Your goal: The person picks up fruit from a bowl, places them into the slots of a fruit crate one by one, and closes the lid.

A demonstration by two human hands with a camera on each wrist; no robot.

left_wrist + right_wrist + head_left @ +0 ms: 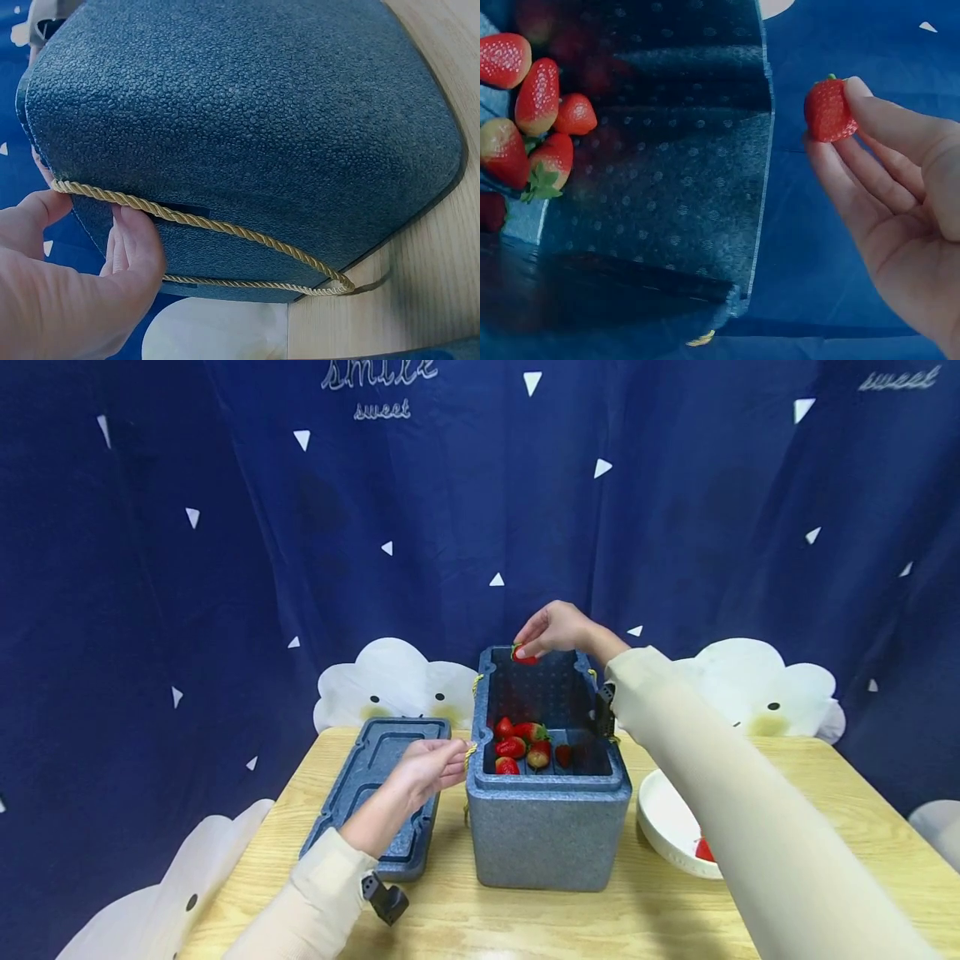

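Observation:
A deep blue-grey foam box stands uncovered, with several strawberries at the bottom of its near part. Over its far end my right hand pinches a red strawberry between thumb and fingers, above rim height. My left hand rests at the box's left side by the rim. In the left wrist view its thumb touches the top of a twisted gold rope, and its loosely bent fingers lie against the wall beside that rope.
The box's lid lies on the wooden table to the left. A white bowl with red fruit in it stands to the right, partly hidden by my right sleeve. A dark blue curtain hangs behind.

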